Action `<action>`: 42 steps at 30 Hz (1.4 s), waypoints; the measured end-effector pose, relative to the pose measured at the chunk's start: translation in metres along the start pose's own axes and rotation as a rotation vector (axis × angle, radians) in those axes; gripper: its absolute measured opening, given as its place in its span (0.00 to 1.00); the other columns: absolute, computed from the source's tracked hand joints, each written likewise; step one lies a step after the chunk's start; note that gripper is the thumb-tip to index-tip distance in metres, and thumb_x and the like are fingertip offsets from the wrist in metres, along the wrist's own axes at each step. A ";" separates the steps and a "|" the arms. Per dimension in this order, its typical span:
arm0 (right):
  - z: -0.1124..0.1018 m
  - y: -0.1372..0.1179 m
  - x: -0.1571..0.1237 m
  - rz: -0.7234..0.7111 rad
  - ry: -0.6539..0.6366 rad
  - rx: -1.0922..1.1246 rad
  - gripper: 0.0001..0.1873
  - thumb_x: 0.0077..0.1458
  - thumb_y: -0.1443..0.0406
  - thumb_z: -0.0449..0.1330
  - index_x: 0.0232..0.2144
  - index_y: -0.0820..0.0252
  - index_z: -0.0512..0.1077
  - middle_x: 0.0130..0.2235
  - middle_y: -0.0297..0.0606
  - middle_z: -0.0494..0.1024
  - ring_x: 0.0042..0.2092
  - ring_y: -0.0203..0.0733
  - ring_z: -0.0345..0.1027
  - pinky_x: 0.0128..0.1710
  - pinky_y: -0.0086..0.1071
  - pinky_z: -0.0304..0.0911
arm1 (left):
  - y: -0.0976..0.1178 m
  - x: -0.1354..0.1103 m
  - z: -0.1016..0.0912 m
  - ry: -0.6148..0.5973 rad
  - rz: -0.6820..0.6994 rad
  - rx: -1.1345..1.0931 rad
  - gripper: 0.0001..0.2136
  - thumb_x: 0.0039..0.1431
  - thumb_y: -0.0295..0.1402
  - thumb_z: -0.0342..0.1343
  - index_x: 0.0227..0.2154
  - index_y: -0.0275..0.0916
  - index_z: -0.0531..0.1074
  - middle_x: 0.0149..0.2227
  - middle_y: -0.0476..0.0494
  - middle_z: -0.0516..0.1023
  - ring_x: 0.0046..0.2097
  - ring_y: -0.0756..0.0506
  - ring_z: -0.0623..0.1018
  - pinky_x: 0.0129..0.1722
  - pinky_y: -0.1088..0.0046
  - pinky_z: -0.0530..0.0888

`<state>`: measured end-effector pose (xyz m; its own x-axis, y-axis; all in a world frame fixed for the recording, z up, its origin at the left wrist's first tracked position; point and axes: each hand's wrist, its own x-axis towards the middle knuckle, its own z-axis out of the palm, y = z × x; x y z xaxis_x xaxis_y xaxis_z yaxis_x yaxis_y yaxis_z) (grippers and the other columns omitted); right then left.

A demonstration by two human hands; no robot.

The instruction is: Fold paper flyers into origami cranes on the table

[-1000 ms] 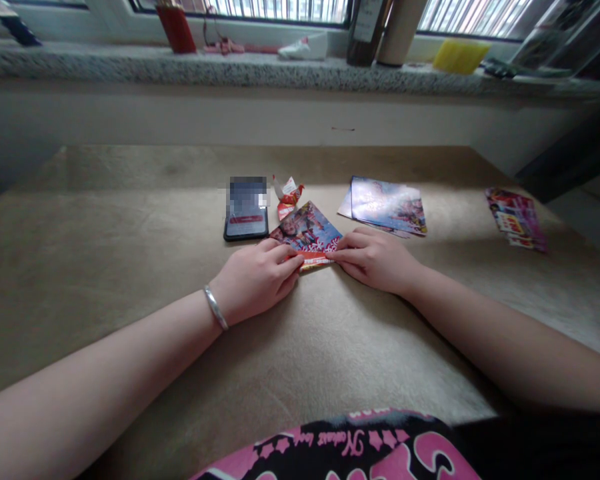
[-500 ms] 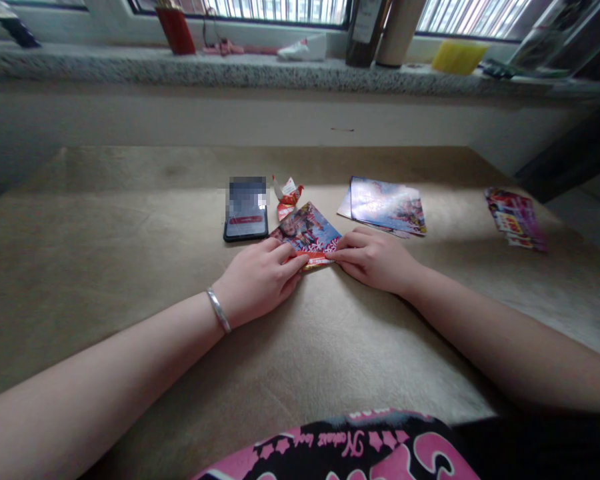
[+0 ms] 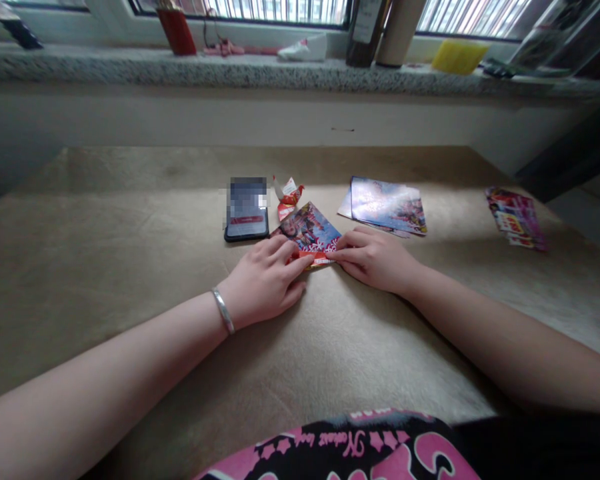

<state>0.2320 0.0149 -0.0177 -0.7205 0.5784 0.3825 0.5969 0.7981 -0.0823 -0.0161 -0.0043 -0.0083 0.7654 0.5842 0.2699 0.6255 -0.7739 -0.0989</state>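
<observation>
A sheet of colourful printed paper (image 3: 311, 227) lies on the table with its near edge folded up into a narrow red strip. My left hand (image 3: 267, 277), with a silver bangle at the wrist, presses its fingers on the strip's left part; its thumb rests apart, off the paper. At the right end of the strip, my right hand (image 3: 373, 257) holds the paper's corner with fingertips together. Just behind the sheet stands a small folded paper bird (image 3: 289, 197), red and white. A phone (image 3: 247, 217) lies left of it, its screen partly blurred out.
Several printed sheets (image 3: 387, 205) are stacked behind my right hand. More colourful papers (image 3: 515, 219) lie farther right on the table (image 3: 130, 220). The stone windowsill (image 3: 250, 75) beyond carries a red container (image 3: 177, 30), tall bottles (image 3: 364, 33) and a yellow item (image 3: 459, 57).
My left hand has slid slightly right along the folded strip, and its thumb has moved away from the index finger. My right hand stays in place at the corner.
</observation>
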 end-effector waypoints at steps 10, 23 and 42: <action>-0.002 0.002 0.001 0.038 -0.008 0.071 0.11 0.59 0.65 0.54 0.37 0.59 0.77 0.37 0.42 0.78 0.38 0.40 0.69 0.39 0.34 0.65 | 0.002 0.003 -0.003 -0.103 0.068 -0.021 0.23 0.62 0.41 0.46 0.54 0.30 0.66 0.46 0.35 0.71 0.47 0.39 0.68 0.50 0.62 0.67; -0.006 0.001 0.001 0.067 -0.024 0.061 0.10 0.58 0.66 0.55 0.33 0.59 0.77 0.35 0.40 0.77 0.37 0.39 0.69 0.38 0.32 0.63 | 0.008 0.003 -0.003 -0.145 0.006 -0.081 0.24 0.63 0.41 0.46 0.57 0.32 0.62 0.51 0.34 0.67 0.52 0.37 0.65 0.56 0.59 0.64; -0.005 0.001 0.000 -0.073 -0.041 -0.001 0.14 0.59 0.67 0.52 0.41 0.54 0.76 0.39 0.40 0.77 0.39 0.40 0.66 0.38 0.33 0.63 | 0.002 0.003 -0.002 -0.141 0.117 -0.080 0.26 0.63 0.43 0.45 0.60 0.34 0.59 0.53 0.36 0.68 0.52 0.38 0.66 0.55 0.61 0.64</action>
<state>0.2337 0.0148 -0.0133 -0.7760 0.5252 0.3494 0.5428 0.8381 -0.0543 -0.0134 -0.0046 -0.0059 0.8492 0.5134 0.1239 0.5215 -0.8521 -0.0441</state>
